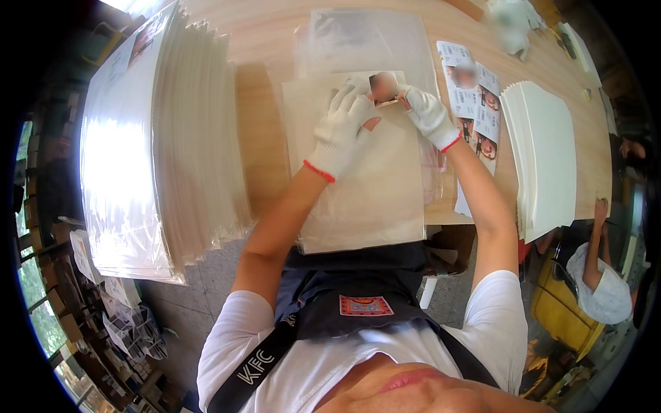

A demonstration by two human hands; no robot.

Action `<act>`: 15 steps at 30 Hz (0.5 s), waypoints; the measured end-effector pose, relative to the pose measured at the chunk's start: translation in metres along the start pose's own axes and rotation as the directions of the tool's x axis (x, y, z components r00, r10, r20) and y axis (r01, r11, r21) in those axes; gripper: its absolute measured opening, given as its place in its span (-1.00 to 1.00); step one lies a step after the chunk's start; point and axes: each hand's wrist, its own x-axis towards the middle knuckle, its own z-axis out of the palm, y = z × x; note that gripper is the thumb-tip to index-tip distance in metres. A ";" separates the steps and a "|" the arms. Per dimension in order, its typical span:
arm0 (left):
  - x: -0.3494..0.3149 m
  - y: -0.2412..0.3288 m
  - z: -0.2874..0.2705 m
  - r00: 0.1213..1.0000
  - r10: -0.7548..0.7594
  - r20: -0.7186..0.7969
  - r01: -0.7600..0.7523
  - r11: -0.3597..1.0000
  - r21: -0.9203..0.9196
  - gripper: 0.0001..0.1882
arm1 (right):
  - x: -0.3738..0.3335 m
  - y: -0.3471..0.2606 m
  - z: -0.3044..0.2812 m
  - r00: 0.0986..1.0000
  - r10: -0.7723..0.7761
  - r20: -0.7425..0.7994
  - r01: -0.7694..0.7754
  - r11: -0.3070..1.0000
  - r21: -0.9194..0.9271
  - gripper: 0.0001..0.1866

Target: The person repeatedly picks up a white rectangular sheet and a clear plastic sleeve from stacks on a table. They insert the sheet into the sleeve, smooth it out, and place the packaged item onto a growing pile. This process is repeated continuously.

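My right hand (428, 113) pinches the photo label (383, 89) by its edge; my left hand (343, 124) lies open beside it on the sleeved board (365, 186). I'd smooth outward from one edge, avoiding creases.

Pair of hands in white knit gloves, red-edged at the wrists, forearms bare.
Left hand (343, 120): palm down, fingers loosely parted and pointing forward, bare-tipped thumb (372, 124) angled toward the right hand (428, 113); left forearm (281, 213) rising from behind, slanting inward. Right hand: near the left, apart from it, fingers bent and turned leftward, bare fingertips (403, 100) bunched, closure hard to make out; right forearm (485, 189) slanting inward behind it.
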 end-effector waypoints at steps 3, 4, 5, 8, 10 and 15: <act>0.007 -0.016 0.014 0.981 -0.120 0.149 0.093 0.980 0.177 -0.50 | -0.003 0.003 0.001 0.999 0.002 0.034 -0.001 0.999 -0.038 -0.70; 0.006 -0.021 0.017 0.968 -0.175 0.181 0.132 0.965 0.227 -0.45 | -0.006 0.004 0.003 0.999 -0.002 0.037 0.005 0.998 -0.059 -0.71; 0.006 -0.026 0.018 0.950 -0.231 0.211 0.169 0.946 0.278 -0.40 | -0.006 0.005 0.004 0.999 -0.007 0.040 0.010 0.997 -0.078 -0.72; 0.004 -0.032 0.023 0.926 -0.280 0.254 0.196 0.930 0.311 -0.28 | -0.008 0.006 -0.001 0.967 -0.255 0.012 0.248 0.924 -0.293 -0.78; 0.003 -0.031 0.025 0.921 -0.284 0.267 0.195 0.930 0.313 -0.24 | -0.009 0.009 -0.005 0.933 -0.356 0.051 0.353 0.879 -0.321 -0.79; 0.007 -0.023 0.014 0.907 -0.303 0.293 0.131 0.863 0.488 -0.18 | 0.004 -0.014 -0.029 0.977 0.033 0.211 0.071 0.881 -0.468 -0.70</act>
